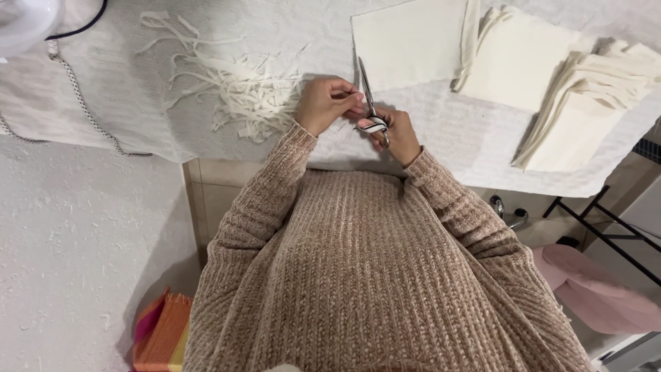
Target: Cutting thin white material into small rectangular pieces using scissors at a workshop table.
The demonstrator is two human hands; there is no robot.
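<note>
Closest in, the right hand [396, 134] had its fingers through the handles of the scissors [370, 103], blades pointing away. The left hand [327, 102] was pinched shut beside the blades, probably on 1 thin fabric strip, hard to see. That stuff looked light and floppy, so best gripped near the cut. Further out on the bench [441, 131]: a pile of cut strips [241, 86] and folded cloth squares [523, 58].

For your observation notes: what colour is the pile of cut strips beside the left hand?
The strips are cream-white, seen best in the head view.
</note>
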